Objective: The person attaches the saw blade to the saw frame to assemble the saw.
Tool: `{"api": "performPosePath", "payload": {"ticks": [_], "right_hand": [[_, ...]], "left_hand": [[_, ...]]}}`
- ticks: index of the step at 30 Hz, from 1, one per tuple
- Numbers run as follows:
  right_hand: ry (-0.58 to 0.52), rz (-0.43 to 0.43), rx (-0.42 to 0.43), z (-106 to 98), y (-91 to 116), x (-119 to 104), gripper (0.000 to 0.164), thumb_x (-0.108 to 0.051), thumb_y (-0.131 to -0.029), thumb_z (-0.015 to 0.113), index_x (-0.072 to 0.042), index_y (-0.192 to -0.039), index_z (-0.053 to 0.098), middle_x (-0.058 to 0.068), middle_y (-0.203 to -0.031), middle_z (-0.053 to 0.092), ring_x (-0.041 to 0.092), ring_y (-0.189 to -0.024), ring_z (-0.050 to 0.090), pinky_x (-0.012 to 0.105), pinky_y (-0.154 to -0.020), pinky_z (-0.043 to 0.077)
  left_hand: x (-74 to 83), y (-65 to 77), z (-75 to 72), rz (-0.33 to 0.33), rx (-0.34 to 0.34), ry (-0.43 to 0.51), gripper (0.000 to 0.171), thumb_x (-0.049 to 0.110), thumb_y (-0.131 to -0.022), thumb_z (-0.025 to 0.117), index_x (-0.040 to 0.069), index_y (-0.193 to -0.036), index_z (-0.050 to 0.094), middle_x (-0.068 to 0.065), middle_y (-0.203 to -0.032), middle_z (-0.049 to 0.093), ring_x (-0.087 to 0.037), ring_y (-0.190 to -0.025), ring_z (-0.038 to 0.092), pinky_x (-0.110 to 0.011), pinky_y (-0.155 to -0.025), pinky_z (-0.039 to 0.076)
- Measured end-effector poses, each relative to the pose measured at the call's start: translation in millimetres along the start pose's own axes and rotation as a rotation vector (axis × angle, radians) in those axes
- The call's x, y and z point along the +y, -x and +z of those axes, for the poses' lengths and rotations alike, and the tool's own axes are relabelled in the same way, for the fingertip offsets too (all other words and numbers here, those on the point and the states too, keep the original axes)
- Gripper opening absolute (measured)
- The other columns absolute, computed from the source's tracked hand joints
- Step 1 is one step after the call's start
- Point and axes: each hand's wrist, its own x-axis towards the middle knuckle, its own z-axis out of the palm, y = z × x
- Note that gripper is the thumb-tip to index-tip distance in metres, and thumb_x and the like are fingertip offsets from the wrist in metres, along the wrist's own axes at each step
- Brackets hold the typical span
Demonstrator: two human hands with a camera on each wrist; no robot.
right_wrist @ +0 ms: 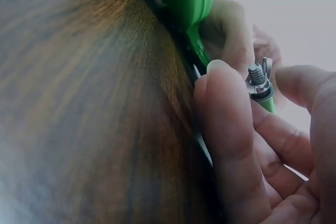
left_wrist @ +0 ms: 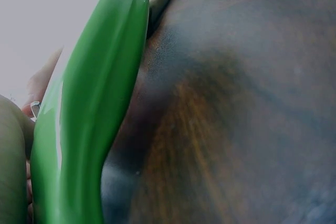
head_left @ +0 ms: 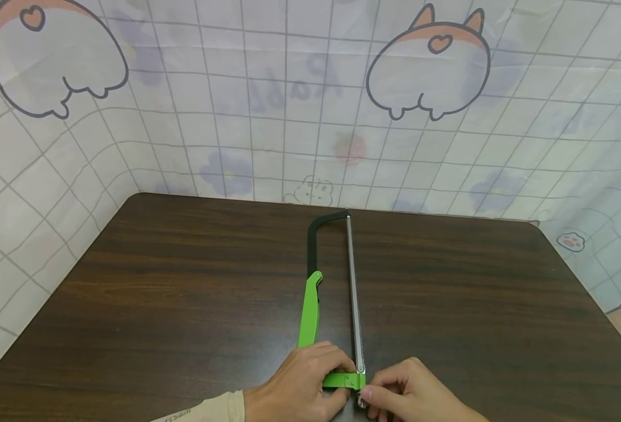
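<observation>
A hacksaw (head_left: pixel 309 313) with a green and black frame lies on the table, its metal blade side (head_left: pixel 354 287) facing right. My left hand (head_left: pixel 296 387) holds the green frame at its near end, fingers and thumb around it. The green handle (left_wrist: pixel 89 103) fills much of the left wrist view. At the near end of the blade side, my right hand (head_left: pixel 418 394) has thumb and fingers on a metal wing nut (head_left: pixel 362 401). In the right wrist view, the wing nut (right_wrist: pixel 262 85) sits on a threaded bolt end (right_wrist: pixel 256 72) between thumb and index finger.
The dark wood-grain table (head_left: pixel 474 305) extends on both sides of the saw. Behind it hangs a white grid-patterned cloth (head_left: pixel 268 117) with cartoon prints, which also runs down the left and right sides.
</observation>
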Motion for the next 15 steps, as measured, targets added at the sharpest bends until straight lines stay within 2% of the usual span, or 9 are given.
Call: {"api": "performPosePath", "payload": {"ticks": [7, 15], "right_hand": [[-0.036, 0.049, 0.006, -0.7, 1.0, -1.9, 0.031, -0.014, -0.106, 0.056, 0.004, -0.087, 0.072, 0.033, -0.073, 0.062, -0.008, -0.06, 0.059, 0.025, -0.05, 0.054], [-0.047, -0.01, -0.016, -1.2, 0.6, -1.0, 0.026, -0.009, -0.105, 0.055, 0.004, -0.09, 0.072, 0.032, -0.076, 0.065, -0.007, -0.068, 0.063, 0.029, -0.059, 0.06]], "left_hand": [[0.5, -0.2, -0.6, 0.011, 0.004, -0.005, 0.015, 0.012, -0.09, 0.07, 0.02, -0.102, 0.071, 0.008, -0.092, 0.071, 0.007, -0.083, 0.049, -0.002, -0.074, 0.038], [1.5, -0.8, -0.6, -0.012, -0.001, 0.005, 0.017, 0.01, -0.088, 0.071, 0.02, -0.102, 0.071, 0.01, -0.091, 0.069, 0.007, -0.082, 0.048, -0.004, -0.073, 0.039]]}}
